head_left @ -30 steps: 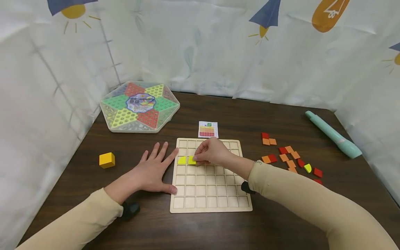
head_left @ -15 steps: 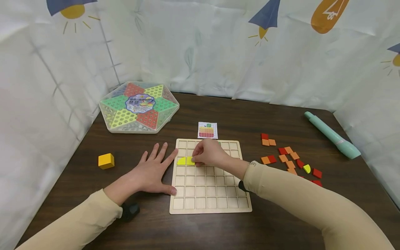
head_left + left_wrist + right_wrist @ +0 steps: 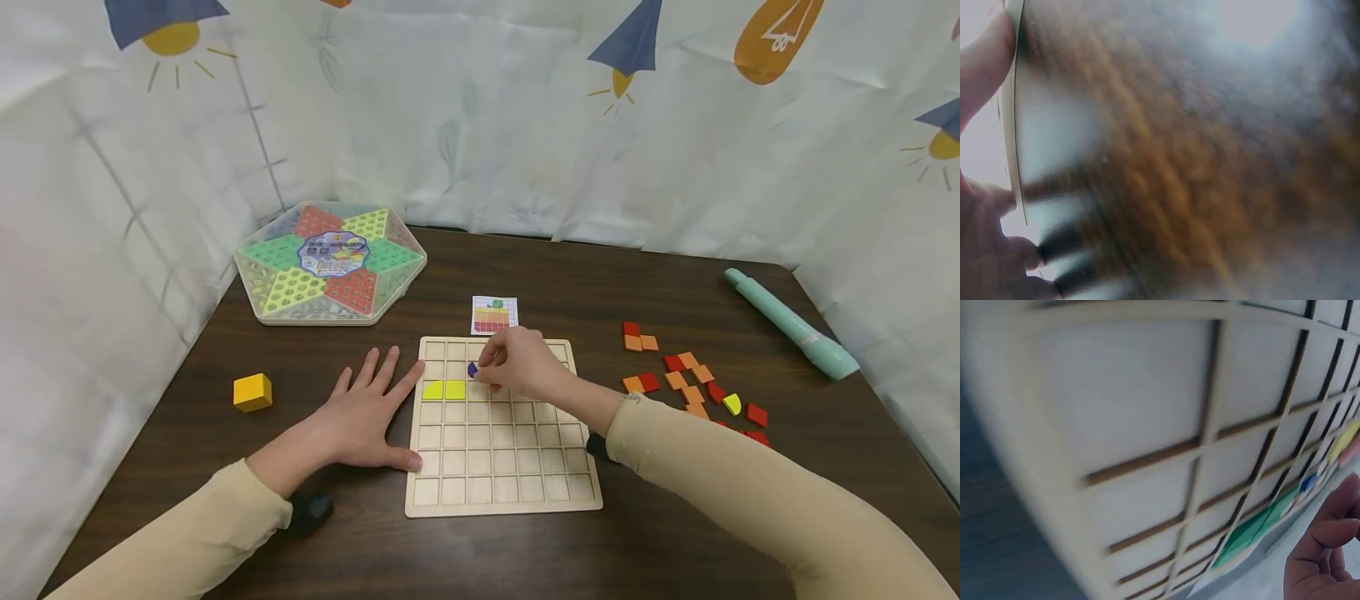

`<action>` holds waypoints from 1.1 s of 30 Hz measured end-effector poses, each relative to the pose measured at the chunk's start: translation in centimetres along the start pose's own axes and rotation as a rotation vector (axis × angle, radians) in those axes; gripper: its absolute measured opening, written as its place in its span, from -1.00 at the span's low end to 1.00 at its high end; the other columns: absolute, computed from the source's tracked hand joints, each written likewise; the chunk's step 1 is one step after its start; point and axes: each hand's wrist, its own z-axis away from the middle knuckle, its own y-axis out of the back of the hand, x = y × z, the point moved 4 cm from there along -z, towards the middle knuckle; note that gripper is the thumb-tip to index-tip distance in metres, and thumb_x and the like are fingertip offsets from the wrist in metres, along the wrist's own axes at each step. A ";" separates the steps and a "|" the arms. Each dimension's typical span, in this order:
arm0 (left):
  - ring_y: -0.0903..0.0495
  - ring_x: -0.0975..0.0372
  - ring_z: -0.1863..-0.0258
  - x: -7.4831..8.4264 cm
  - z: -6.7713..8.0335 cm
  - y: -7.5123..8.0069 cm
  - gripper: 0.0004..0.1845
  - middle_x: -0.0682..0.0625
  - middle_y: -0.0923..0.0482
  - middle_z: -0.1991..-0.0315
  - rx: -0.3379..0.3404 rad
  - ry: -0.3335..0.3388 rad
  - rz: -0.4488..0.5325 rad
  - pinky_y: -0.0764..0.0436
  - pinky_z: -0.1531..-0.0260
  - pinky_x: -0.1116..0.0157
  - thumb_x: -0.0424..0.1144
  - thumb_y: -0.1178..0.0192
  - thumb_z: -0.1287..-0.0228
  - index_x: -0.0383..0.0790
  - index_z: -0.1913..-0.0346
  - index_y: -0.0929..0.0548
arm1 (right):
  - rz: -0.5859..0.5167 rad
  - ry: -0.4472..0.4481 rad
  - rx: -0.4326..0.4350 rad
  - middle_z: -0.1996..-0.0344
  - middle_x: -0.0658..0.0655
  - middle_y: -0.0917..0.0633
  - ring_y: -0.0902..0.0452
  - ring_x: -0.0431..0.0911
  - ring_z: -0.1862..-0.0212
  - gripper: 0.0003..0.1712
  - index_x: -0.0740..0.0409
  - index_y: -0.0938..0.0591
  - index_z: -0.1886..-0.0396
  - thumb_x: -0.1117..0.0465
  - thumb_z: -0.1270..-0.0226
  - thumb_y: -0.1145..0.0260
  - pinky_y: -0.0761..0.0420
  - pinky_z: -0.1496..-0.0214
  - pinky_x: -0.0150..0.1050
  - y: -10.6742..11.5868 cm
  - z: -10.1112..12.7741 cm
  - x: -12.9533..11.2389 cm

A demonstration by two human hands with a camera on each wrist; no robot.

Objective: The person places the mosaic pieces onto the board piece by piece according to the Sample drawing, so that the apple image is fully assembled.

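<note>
My left hand (image 3: 367, 421) lies with spread fingers at the left edge of the wooden grid board (image 3: 480, 492), its index fingertip and thumb on the rim. In the left wrist view the thumb (image 3: 985, 69) overlaps the edge of the board. Over the upper middle of the board is my right hand (image 3: 522, 362), fingers loosely curled beside a small blue tile (image 3: 472, 369); no tile shows between them. A rounded yellow tile (image 3: 432, 390) and a square yellow tile (image 3: 455, 389) sit side by side in the grid. Green tiles (image 3: 1254, 528) appear in the right wrist view; the hand hides them in the head view.
A printed pattern card (image 3: 493, 314) lies behind the board. Loose orange, red and yellow tiles (image 3: 675, 381) are scattered to the right, with a teal tube-shaped object (image 3: 791, 325) beyond. A yellow cube (image 3: 252, 392) and a hexagonal Chinese checkers box (image 3: 330, 262) are on the left.
My right hand has moved off the square yellow tile, slightly up and right, and the blue tile shows now. The left hand keeps its place on the board.
</note>
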 end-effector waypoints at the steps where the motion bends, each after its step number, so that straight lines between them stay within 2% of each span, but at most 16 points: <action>1: 0.29 -0.36 -0.61 0.0 0.0 0.0 0.38 -0.38 0.28 -0.65 -0.002 0.000 0.002 0.09 -0.41 -0.48 0.49 -0.39 0.07 -0.11 -0.67 0.05 | -0.022 -0.018 0.010 0.55 0.04 -0.77 -0.76 -0.11 0.47 -0.91 0.15 -0.75 0.34 0.23 -0.30 -0.50 -0.65 0.22 -0.29 0.8 0.4 0.7; 4: 0.29 -0.36 -0.61 0.1 -0.1 0.0 0.37 -0.38 0.28 -0.65 -0.003 -0.002 0.005 0.10 -0.41 -0.48 0.47 -0.41 0.06 -0.11 -0.67 0.05 | -0.061 -0.051 0.043 0.47 0.07 -0.78 -0.78 -0.02 0.36 -0.89 0.18 -0.76 0.25 0.22 -0.34 -0.46 -0.68 0.16 -0.20 3.6 1.9 3.0; 9: 0.27 -0.38 -0.61 0.1 -0.2 0.1 0.37 -0.40 0.26 -0.65 0.012 -0.017 -0.009 0.08 -0.39 -0.50 0.47 -0.41 0.07 -0.13 -0.67 0.03 | -0.053 -0.101 0.125 0.26 0.22 -0.80 -0.76 0.08 0.19 -0.76 0.23 -0.73 0.04 0.17 -0.44 -0.38 -0.63 0.27 -0.18 8.9 5.2 8.5; 13: 0.25 -0.40 -0.60 0.0 -0.3 0.0 0.39 -0.42 0.25 -0.64 0.019 -0.022 -0.013 0.07 -0.38 -0.51 0.49 -0.41 0.09 -0.14 -0.67 0.03 | -0.038 -0.163 0.184 0.07 0.31 -0.77 -0.72 0.11 0.09 -0.60 0.26 -0.67 -0.13 0.05 -0.52 -0.31 -0.66 0.25 -0.15 12.9 8.1 13.2; 17: 0.25 -0.41 -0.59 -0.1 -0.3 -0.2 0.40 -0.42 0.25 -0.64 0.018 -0.024 -0.010 0.07 -0.37 -0.51 0.51 -0.40 0.11 -0.14 -0.67 0.03 | 0.010 -0.232 0.233 0.03 0.31 -0.76 -0.69 0.06 0.09 -0.50 0.26 -0.64 -0.20 -0.04 -0.55 -0.25 -0.66 0.23 -0.18 15.6 10.7 17.6; 21: 0.25 -0.42 -0.59 -0.2 -0.2 -0.3 0.40 -0.43 0.25 -0.64 0.023 -0.029 -0.014 0.06 -0.36 -0.52 0.51 -0.40 0.11 -0.14 -0.67 0.04 | 0.102 -0.255 0.244 0.01 0.32 -0.77 -0.68 0.00 0.11 -0.51 0.30 -0.64 -0.20 -0.01 -0.56 -0.25 -0.63 0.23 -0.23 16.9 12.6 21.1; 25: 0.24 -0.43 -0.58 -0.4 -0.1 -0.3 0.41 -0.44 0.25 -0.63 0.027 -0.032 -0.025 0.05 -0.35 -0.53 0.52 -0.39 0.11 -0.15 -0.67 0.04 | 0.229 -0.254 0.222 0.06 0.32 -0.78 -0.66 -0.03 0.15 -0.54 0.34 -0.67 -0.15 0.06 -0.49 -0.33 -0.60 0.24 -0.23 17.3 13.9 23.2; 29: 0.24 -0.45 -0.58 -0.5 -0.2 -0.3 0.41 -0.46 0.24 -0.63 0.030 -0.033 -0.036 0.05 -0.34 -0.53 0.51 -0.41 0.13 -0.15 -0.67 0.03 | 0.330 -0.250 0.211 0.11 0.35 -0.78 -0.70 0.08 0.16 -0.49 0.39 -0.68 -0.10 0.04 -0.40 -0.41 -0.67 0.21 -0.08 17.1 14.5 24.2; 33: 0.24 -0.44 -0.58 -0.2 -0.4 -0.2 0.40 -0.45 0.23 -0.63 0.029 -0.039 -0.033 0.05 -0.35 -0.53 0.51 -0.40 0.11 -0.15 -0.66 0.03 | 0.363 -0.268 0.217 0.11 0.42 -0.77 -0.70 0.19 0.13 -0.45 0.45 -0.67 -0.06 0.04 -0.34 -0.45 -0.68 0.13 0.10 16.9 14.9 24.6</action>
